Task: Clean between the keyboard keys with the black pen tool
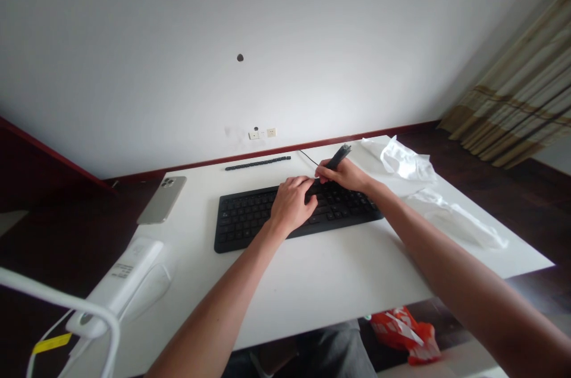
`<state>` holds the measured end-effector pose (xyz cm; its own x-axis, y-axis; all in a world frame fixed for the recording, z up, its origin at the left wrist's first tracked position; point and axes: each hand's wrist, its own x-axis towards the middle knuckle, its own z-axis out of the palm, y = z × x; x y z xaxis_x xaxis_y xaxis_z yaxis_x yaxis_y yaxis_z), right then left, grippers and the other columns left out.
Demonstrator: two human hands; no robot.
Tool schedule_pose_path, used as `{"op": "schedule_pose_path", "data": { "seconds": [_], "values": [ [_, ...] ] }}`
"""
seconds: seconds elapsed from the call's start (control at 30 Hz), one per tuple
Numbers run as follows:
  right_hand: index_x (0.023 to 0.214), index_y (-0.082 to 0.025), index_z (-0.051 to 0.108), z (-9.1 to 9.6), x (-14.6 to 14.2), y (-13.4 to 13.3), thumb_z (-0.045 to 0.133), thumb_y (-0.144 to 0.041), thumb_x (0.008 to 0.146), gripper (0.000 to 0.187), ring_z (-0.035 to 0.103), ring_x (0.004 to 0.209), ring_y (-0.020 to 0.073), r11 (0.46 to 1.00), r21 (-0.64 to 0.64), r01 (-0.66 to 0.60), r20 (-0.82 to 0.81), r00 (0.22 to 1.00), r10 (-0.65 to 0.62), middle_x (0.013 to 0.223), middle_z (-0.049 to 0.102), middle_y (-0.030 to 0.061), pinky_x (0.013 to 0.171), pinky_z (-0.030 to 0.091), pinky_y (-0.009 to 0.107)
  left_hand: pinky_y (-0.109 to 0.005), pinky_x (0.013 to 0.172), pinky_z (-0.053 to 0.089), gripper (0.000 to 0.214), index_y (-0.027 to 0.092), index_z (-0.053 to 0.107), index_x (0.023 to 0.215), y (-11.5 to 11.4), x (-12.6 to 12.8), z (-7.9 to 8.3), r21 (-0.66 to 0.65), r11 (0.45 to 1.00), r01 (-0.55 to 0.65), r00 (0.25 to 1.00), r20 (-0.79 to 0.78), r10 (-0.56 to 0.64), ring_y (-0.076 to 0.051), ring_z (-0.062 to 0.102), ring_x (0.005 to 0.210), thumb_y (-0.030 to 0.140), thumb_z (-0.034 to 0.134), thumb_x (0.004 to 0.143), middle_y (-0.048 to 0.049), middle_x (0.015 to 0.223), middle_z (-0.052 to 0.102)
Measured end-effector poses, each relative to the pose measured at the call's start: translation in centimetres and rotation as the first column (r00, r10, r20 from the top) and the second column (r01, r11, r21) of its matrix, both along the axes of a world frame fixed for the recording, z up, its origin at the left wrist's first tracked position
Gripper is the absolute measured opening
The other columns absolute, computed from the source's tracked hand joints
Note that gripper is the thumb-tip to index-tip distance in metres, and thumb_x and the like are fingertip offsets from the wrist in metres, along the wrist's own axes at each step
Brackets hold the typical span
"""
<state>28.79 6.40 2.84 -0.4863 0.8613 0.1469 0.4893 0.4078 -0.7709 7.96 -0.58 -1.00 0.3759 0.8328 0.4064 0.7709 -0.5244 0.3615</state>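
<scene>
A black keyboard (250, 217) lies across the middle of the white table. My left hand (293, 202) rests palm down on its centre, fingers laid over the upper keys and thumb apart, holding nothing. Beside it, over the upper right part of the keyboard, my right hand (343, 175) is closed around a thick black brush-like tool (339, 156). The tool slants, its ragged end pointing up and away; its lower end is hidden by my fingers. Behind the keyboard lies a thin row of small black pieces, seemingly keycaps (257, 163). A thin black cable (307, 156) runs back from the keyboard.
On the left of the white table (321, 283) are a phone (163, 199), face down, and a white power strip (120, 283) with its cord. Crumpled clear plastic wrappings (401, 158) lie at the right. Below the front edge is a red bag (405, 333).
</scene>
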Motion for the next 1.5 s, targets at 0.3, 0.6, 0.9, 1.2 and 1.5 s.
{"op": "schedule_pose_path", "data": {
  "seconds": [0.3, 0.6, 0.9, 1.2, 1.5],
  "values": [
    [0.084, -0.019, 0.073, 0.8, 0.5, -0.3, 0.059, -0.051, 0.093, 0.036, 0.068, 0.075, 0.0202, 0.991, -0.11, -0.072, 0.02, 0.997, 0.074, 0.077, 0.075, 0.0039, 0.073, 0.053, 0.033, -0.042, 0.108, 0.048, 0.039, 0.022, 0.064, 0.135, 0.0, 0.1, 0.0, -0.006, 1.0, -0.02, 0.999, -0.034, 0.02, -0.026, 0.058, 0.122, 0.03, 0.062, 0.096, -0.0073, 0.133, 0.066],
    [0.08, -0.017, 0.074, -0.5, -1.2, -0.7, 0.059, -0.043, 0.094, 0.034, 0.065, 0.062, 0.0171, 0.982, -0.173, 0.072, -0.074, 0.994, -0.086, 0.069, 0.073, 0.0054, 0.063, 0.055, 0.029, -0.042, 0.104, 0.05, 0.03, 0.026, 0.071, 0.124, -0.1, 0.1, 0.4, -0.015, 1.0, 0.027, 1.0, 0.008, -0.027, -0.025, 0.061, 0.115, 0.022, 0.06, 0.096, -0.0012, 0.129, 0.073],
    [0.074, -0.017, 0.074, -2.3, -2.0, 0.6, 0.062, -0.038, 0.093, 0.031, 0.068, 0.054, 0.0174, 0.896, -0.331, 0.297, -0.097, 0.933, -0.346, 0.066, 0.075, 0.0079, 0.058, 0.059, 0.028, -0.042, 0.103, 0.05, 0.031, 0.027, 0.07, 0.126, -0.2, 0.1, 0.4, -0.013, 1.0, 0.029, 1.0, 0.001, -0.029, -0.025, 0.06, 0.115, 0.022, 0.059, 0.097, -0.0008, 0.131, 0.072],
    [0.071, -0.016, 0.074, -1.8, -2.0, 1.1, 0.062, -0.035, 0.092, 0.031, 0.064, 0.051, 0.0159, 0.864, -0.42, 0.277, -0.11, 0.93, -0.351, 0.064, 0.075, 0.009, 0.055, 0.058, 0.027, -0.042, 0.104, 0.05, 0.034, 0.026, 0.07, 0.128, -0.1, 0.1, 0.4, -0.001, 1.0, 0.031, 0.999, -0.01, -0.031, -0.025, 0.059, 0.116, 0.023, 0.06, 0.097, -0.0022, 0.131, 0.072],
    [0.074, -0.018, 0.069, -1.3, -1.3, 0.1, 0.055, -0.037, 0.094, 0.031, 0.057, 0.05, 0.0135, 0.966, -0.202, 0.164, -0.097, 0.978, -0.186, 0.063, 0.07, 0.0033, 0.055, 0.049, 0.026, -0.043, 0.106, 0.049, 0.034, 0.026, 0.07, 0.129, -0.1, 0.0, 0.3, -0.001, 1.0, 0.03, 1.0, -0.004, -0.03, -0.025, 0.06, 0.116, 0.022, 0.06, 0.097, -0.0015, 0.132, 0.072]
  ]
}}
